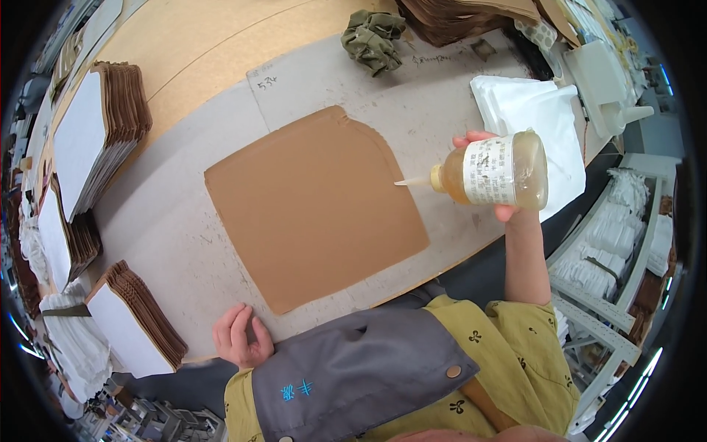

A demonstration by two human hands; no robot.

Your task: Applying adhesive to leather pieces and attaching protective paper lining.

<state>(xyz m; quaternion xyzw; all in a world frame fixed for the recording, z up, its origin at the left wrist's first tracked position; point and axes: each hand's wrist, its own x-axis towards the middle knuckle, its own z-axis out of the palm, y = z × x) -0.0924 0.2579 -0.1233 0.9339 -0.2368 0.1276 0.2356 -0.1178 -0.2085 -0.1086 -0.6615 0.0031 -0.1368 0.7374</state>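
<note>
Though translucent, cloudy amber bottle (492,170).

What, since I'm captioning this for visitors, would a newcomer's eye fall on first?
Probably the large flat brown sheet with one rounded corner, central on the grey tabletop. Then the translucent plastic bottle of amber liquid in the right hand, its thin pale nozzle seemingly over the sheet's right edge.

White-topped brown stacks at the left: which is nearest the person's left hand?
The lowest stack in the picture; the middle stack and the highest stack both lie farther up, away from the left hand.
</note>
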